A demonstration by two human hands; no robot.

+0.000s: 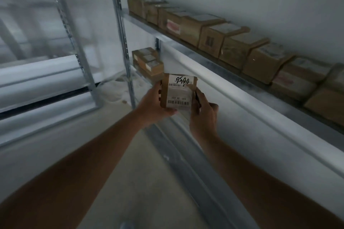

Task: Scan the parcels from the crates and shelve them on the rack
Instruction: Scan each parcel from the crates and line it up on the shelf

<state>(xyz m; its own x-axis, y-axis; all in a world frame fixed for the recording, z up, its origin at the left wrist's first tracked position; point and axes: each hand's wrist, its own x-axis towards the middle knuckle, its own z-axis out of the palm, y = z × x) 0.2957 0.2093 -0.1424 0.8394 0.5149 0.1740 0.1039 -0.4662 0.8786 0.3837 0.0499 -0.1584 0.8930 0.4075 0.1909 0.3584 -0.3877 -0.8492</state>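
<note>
A worker stands at a storage rack with one small parcel held up in both hands, label facing the camera. At far left a second metal rack (pixel 74 46) stands blurred against a pale wall. Next comes the near upright (pixel 123 42) of the rack being filled, and behind it, on a lower level, a short stack of boxes (pixel 148 62).

The left hand (pixel 154 106) grasps the parcel (pixel 178 92) along its left edge, thumb on the front and fingers curled behind. The right hand (pixel 203 115) grasps the right edge, its fingers wrapped round the side; something thin and dark, perhaps a pen, seems to lie along them, though blur leaves that uncertain. The two-handed hold, with the label turned towards the face, looks meant for reading the number before choosing a slot.

The parcel is a small brown cardboard box, nearly covered in front by a white label (pixel 179 95). A handwritten number in black marker runs across the top, and barcodes sit below it and near the bottom edge. It hangs in mid-air, in front of the rack and below the filled shelf, touching nothing but the hands.

To the right, a shelf (pixel 214 55) carries a row of parcels (pixel 238 50) set side by side from far left to near right, several with white labels on top. That row appears full, so placement probably belongs on another level.
</note>
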